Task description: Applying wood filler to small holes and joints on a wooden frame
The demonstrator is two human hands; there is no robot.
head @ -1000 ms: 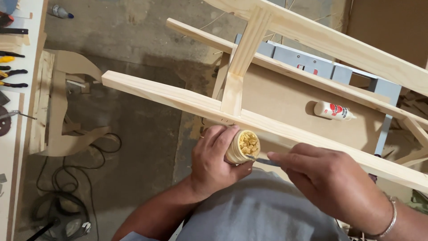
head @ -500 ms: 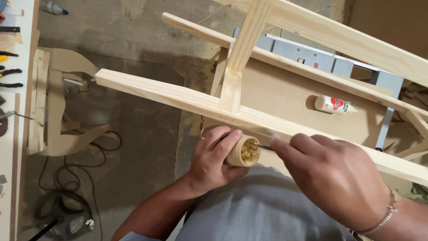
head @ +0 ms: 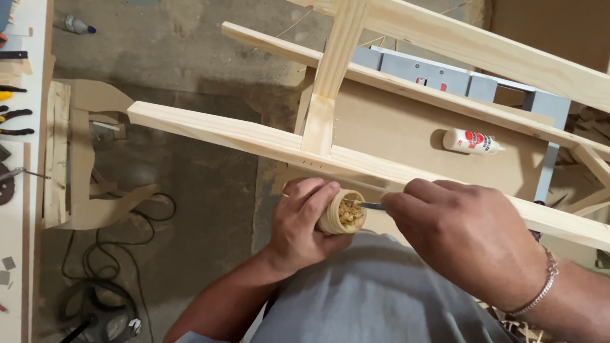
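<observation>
1. Workshop with a bare concrete floor point(head: 190, 190), seen from above.
2. Left hand point(head: 305, 219) has fingers wrapped tight around a small round tan tub of yellowish wood filler point(head: 343, 213), just below the pale pine rail frame point(head: 267, 136).
3. Right hand point(head: 464, 238) pinches a thin dark-bladed tool point(head: 372, 206), tip in the filler.
4. Judgement: take small loads, keep the tub mouth tilted toward the blade.
5. White glue bottle point(head: 471, 141) lies on the brown board point(head: 394, 133) beyond.
</observation>
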